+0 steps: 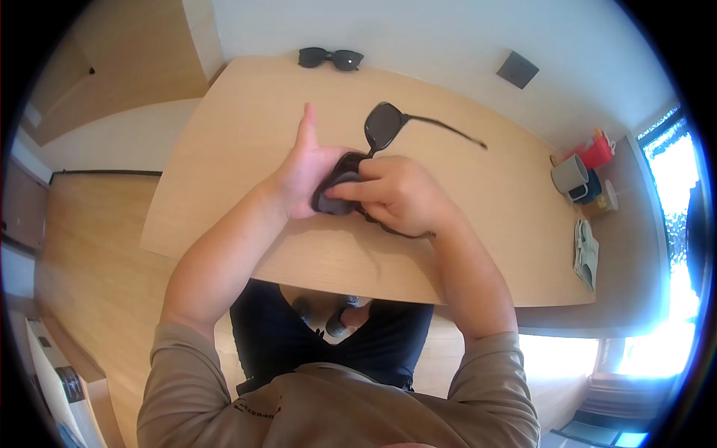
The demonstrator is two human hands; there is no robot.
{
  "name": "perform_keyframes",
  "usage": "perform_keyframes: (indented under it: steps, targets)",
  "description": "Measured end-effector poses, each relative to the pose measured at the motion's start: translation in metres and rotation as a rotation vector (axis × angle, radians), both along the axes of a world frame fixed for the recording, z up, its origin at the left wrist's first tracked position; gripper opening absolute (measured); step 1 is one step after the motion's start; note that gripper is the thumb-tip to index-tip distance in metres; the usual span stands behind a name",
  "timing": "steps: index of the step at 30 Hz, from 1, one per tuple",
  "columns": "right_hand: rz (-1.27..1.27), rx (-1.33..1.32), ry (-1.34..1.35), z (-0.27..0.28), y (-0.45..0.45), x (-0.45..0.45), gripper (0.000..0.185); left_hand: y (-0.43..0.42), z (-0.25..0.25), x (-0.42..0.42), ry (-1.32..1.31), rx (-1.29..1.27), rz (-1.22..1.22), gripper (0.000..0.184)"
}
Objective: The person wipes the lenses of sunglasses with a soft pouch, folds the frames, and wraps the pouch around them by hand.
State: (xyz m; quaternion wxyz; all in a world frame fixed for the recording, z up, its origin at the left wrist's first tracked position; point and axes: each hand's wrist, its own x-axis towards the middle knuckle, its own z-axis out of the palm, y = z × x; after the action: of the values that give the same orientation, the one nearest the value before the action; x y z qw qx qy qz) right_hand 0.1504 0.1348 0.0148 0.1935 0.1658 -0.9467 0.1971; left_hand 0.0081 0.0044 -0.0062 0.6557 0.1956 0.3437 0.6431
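A pair of dark sunglasses (385, 125) is held above the desk's front half, one temple arm stretching out to the right. My left hand (301, 168) supports the nearer lens from behind, thumb raised and spread away from it; its other fingers are mostly hidden. With a finger of my right hand (407, 196) laid across that lens, the remaining fingers are curled by the frame. The other temple arm runs beneath my right hand and shows at its lower edge. A second pair of sunglasses (331, 59) lies at the back edge of the desk.
The light wood desk (246, 112) meets a white wall with a dark square plate (517, 69). On the right stand a grey mug (570, 175), a red container (595, 154) and small items. A folded pale cloth or paper (586, 254) lies near the right edge.
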Motion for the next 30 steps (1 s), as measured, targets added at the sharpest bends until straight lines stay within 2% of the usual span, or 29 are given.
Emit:
perform_keyframes:
  steps: [8,14,17,23,26,30]
  targets:
    - [0.020,0.097,-0.044,0.005,-0.004,0.002,0.026,-0.001,0.001,0.003,0.096,0.004,-0.002,0.113]
    - [-0.054,0.155,-0.136,0.005,-0.004,0.004,0.025,-0.003,0.003,0.005,0.118,-0.027,-0.006,0.110]
    - [-0.046,0.134,-0.087,0.006,-0.005,0.005,0.024,-0.001,0.000,0.005,0.137,-0.065,0.008,0.109]
    - [-0.128,0.214,0.087,0.001,-0.007,0.003,0.031,0.010,-0.008,0.012,0.357,-0.088,0.346,0.109]
    - [-0.266,0.134,0.260,0.002,-0.002,0.000,0.034,0.004,-0.007,0.012,0.374,-0.007,0.313,0.106]
    - [-0.283,0.020,0.256,-0.001,0.003,-0.001,0.042,0.006,-0.009,0.014,0.424,0.088,0.312,0.104]
